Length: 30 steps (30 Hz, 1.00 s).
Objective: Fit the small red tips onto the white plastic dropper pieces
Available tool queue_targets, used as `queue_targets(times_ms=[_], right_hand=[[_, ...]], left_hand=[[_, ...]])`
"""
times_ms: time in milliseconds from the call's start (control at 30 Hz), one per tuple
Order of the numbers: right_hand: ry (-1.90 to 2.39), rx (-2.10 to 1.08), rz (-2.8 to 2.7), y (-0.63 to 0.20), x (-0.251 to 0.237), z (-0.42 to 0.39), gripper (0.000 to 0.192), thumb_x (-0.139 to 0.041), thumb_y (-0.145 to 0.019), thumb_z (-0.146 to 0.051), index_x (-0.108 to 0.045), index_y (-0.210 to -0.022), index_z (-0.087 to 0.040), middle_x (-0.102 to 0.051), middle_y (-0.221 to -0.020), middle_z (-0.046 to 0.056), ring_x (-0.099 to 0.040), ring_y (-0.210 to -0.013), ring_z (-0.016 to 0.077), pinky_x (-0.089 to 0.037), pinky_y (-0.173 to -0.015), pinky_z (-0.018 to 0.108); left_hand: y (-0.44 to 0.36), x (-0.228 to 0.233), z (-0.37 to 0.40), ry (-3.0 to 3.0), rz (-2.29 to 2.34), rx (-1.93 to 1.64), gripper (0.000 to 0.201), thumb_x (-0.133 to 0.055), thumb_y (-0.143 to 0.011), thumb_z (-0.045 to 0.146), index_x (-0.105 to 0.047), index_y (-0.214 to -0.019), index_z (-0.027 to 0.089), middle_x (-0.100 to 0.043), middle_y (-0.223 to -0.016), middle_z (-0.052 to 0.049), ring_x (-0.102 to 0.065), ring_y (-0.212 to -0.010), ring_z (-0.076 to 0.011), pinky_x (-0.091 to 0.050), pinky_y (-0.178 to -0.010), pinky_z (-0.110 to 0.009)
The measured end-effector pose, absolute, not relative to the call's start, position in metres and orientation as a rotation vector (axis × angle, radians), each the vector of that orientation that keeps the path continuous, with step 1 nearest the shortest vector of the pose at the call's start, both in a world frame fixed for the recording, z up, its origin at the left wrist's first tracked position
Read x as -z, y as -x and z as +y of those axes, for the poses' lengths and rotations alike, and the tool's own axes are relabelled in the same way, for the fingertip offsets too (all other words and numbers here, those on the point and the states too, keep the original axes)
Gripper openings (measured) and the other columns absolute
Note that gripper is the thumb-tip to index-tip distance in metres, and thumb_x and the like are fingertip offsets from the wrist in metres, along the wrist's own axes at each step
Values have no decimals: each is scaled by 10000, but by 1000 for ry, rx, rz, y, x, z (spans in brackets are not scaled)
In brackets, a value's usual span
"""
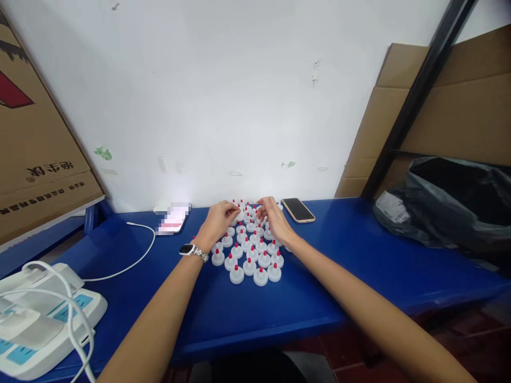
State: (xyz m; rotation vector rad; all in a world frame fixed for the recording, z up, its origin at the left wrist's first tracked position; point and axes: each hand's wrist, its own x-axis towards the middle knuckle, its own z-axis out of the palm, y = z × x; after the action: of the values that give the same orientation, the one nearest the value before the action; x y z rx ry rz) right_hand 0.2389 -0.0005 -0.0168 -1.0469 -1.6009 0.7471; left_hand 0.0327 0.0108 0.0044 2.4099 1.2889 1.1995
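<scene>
Between left hand [224, 215] and right hand [273, 215], clustered red-tipped white caps [252, 255].

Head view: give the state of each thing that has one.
Left hand, fingertips pinched together
Right hand, fingers bent
White caps with red tips, plainly visible ones upright
Phone beside right hand, screen dark
Left phone, screen bright, blurred
Power strip, adapters plugged in
Thin cable, one end unplugged
Plastic bag, crumpled

left hand [217, 220] was over a whole bunch of red-tipped white caps [252, 256] | right hand [276, 220] was too | black-screened phone [298, 210] sat nearby on the blue counter [319, 282]
</scene>
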Motion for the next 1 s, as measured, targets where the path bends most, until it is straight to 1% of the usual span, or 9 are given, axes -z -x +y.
queue_targets(times_ms=[200, 333, 467, 667, 800, 900, 1000], right_hand=[[1030, -741, -1620, -240, 17, 0, 493, -239, -972, -637, -541, -993, -248, -615, -775, -5, -566, -684, 162, -427, -689, 304], [1017, -750, -1603, -243, 18, 3, 495, -248, -969, -640, -545, -980, -244, -619, -776, -1, -559, -677, 159, -430, -675, 297], [1020, -727, -1585, -248, 17, 8, 512, -247, -966, -645, -558, -977, -238, -618, -774, -4, -549, -666, 150, -424, -649, 281], [1063, -698, -1515, -261, 14, 18, 567, -259, -948, -667, -599, -917, -215, -620, -742, 2, -548, -640, 141, -408, -616, 266], [1117, -638, -1543, -271, 8, 19, 591, -231, -962, -634, -618, -850, -202, -615, -712, 10, -553, -645, 146, -411, -638, 269], [1251, -503, -1580, -282, 1, 21, 503, -284, -980, -522, -633, -813, -201, -610, -702, 13, -559, -670, 156, -400, -651, 274], [1456, -357, -1650, -296, -2, 33, 316, -397, -939, -352, -658, -865, -191, -646, -753, 30, -582, -714, 170, -404, -685, 282]], left_hand=[[-45, 2, 23, -2633, 1317, -924, 214, -540, -912, 240, -736, -870, 165, -683, -876, -80, -615, -782, -195, -462, -737, -310], [-47, 3, 28, -2623, 1284, -817, 212, -548, -902, 228, -742, -865, 151, -705, -871, -82, -626, -760, -191, -460, -717, -297], [-44, 1, 30, -2598, 1284, -760, 235, -540, -904, 264, -745, -871, 154, -718, -873, -84, -628, -744, -191, -455, -696, -288], [-41, 3, 41, -2589, 1312, -656, 254, -540, -897, 327, -742, -880, 174, -716, -876, -85, -640, -759, -201, -448, -688, -285], [-44, 2, 39, -2608, 1336, -576, 274, -522, -902, 349, -741, -879, 185, -716, -872, -85, -640, -749, -201, -437, -686, -287], [-50, -9, 29, -2641, 1356, -594, 347, -456, -938, 403, -729, -919, 189, -712, -834, -84, -632, -733, -209, -415, -654, -292], [-63, -22, 25, -2643, 1423, -628, 376, -428, -951, 432, -712, -985, 188, -697, -748, -73, -616, -676, -213, -384, -615, -294]])
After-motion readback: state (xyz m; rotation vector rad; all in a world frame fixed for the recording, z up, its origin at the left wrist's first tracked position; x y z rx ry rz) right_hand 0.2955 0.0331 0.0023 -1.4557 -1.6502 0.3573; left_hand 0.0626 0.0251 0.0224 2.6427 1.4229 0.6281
